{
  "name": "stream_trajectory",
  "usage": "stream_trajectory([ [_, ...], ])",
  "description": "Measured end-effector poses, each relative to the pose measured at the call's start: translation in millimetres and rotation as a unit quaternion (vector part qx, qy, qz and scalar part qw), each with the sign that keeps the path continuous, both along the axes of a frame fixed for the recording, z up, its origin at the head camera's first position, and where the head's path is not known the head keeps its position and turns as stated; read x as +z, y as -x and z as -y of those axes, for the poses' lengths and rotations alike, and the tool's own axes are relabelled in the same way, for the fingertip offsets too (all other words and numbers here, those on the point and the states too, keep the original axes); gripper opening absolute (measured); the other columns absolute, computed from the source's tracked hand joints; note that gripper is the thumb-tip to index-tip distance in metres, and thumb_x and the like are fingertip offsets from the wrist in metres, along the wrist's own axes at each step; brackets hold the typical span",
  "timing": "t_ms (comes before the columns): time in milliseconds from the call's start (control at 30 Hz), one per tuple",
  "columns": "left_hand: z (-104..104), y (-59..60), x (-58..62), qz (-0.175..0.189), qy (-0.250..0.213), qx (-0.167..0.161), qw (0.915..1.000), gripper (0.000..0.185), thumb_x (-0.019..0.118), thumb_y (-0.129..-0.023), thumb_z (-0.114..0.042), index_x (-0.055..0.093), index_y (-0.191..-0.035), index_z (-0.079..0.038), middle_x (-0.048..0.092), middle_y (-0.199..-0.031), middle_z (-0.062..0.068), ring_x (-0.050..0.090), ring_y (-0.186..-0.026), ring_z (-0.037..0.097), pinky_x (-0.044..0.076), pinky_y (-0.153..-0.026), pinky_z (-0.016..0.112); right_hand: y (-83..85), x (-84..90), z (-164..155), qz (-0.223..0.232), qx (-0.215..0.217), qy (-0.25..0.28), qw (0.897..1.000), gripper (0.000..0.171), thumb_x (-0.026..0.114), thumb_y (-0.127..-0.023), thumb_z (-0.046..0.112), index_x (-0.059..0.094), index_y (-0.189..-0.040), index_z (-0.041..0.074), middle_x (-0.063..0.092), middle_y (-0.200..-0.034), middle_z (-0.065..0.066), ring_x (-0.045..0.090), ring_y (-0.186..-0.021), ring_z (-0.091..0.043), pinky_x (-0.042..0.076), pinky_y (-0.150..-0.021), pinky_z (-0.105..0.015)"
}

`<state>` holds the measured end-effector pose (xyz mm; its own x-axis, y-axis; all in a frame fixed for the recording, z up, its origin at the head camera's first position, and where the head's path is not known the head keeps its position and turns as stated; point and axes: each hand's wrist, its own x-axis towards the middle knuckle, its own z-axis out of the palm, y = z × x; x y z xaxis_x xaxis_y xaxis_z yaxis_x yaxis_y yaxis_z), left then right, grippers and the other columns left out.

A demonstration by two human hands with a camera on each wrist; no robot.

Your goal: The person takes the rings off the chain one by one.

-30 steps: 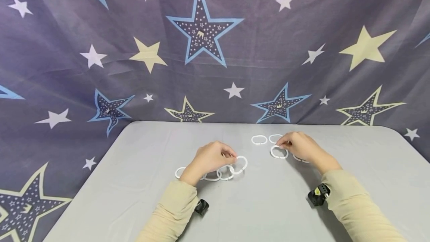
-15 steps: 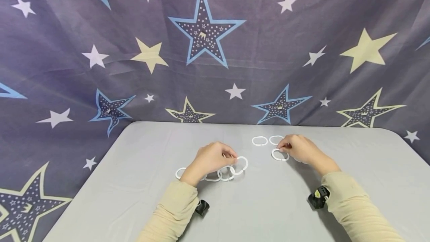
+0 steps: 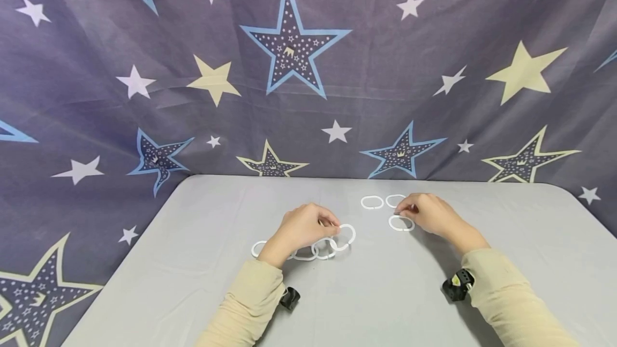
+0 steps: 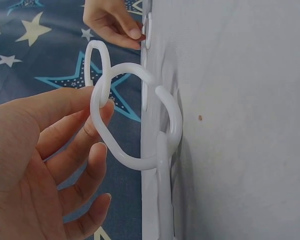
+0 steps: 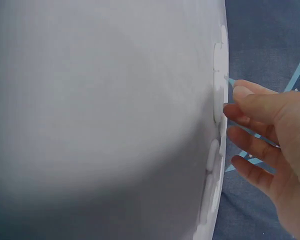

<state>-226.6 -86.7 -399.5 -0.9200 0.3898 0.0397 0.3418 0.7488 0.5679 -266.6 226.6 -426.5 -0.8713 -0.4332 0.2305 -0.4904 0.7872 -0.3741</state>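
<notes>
A chain of white plastic oval links (image 3: 324, 256) hangs from my left hand (image 3: 301, 225) and trails on the table below it. The left fingers pinch its raised end, where one link (image 4: 106, 131) passes through another (image 4: 88, 62). My right hand (image 3: 430, 213) hovers low over the table at the right. Just below its fingertips lies a loose white link (image 3: 401, 230). In the right wrist view, the right hand's (image 5: 270, 130) thumb and fingers are loosely bent, with nothing visible between them.
Two more loose links lie at the back, the left one (image 3: 372, 208) whole, the right one (image 3: 392, 195) partly behind the right hand. A grey cloth covers the table (image 3: 366, 293). A star-patterned curtain (image 3: 308, 111) hangs behind its far edge.
The link below my right fingertips has come down flat on the table, and the fingers have let it go. My left hand and the chain stay almost still.
</notes>
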Motion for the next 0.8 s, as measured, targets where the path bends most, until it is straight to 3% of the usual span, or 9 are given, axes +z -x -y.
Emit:
stream_trajectory([
  [233,0,0.9,-0.9,-0.001,-0.003,0.002,1.0,0.006,0.075,-0.087,-0.033,0.078,-0.091,-0.031,0.064,-0.074,-0.023,0.057,-0.069,0.001,0.045,-0.073,0.034,-7.7,0.7,2,-0.02,-0.018,0.017,0.999,0.011,0.076,-0.085,0.007,0.078,-0.093,0.013,0.066,-0.079,0.007,0.056,-0.07,-0.009,0.048,-0.066,-0.035],
  [600,0,1.6,-1.7,0.0,-0.001,0.007,1.0,0.005,0.075,-0.086,-0.034,0.077,-0.091,-0.031,0.064,-0.074,-0.023,0.057,-0.07,0.002,0.045,-0.075,0.035,-26.4,5.5,13,-0.011,-0.044,0.04,0.998,0.011,0.074,-0.086,0.009,0.077,-0.096,0.013,0.066,-0.079,0.008,0.056,-0.07,-0.01,0.045,-0.064,-0.035],
  [800,1,2.6,-2.4,0.001,-0.005,0.007,1.0,0.005,0.075,-0.086,-0.034,0.077,-0.09,-0.032,0.064,-0.075,-0.023,0.057,-0.071,0.002,0.045,-0.076,0.036,-39.9,10.6,25,0.002,-0.065,0.081,0.995,0.01,0.075,-0.087,0.013,0.077,-0.097,0.012,0.066,-0.079,0.005,0.054,-0.067,-0.01,0.042,-0.059,-0.032],
])
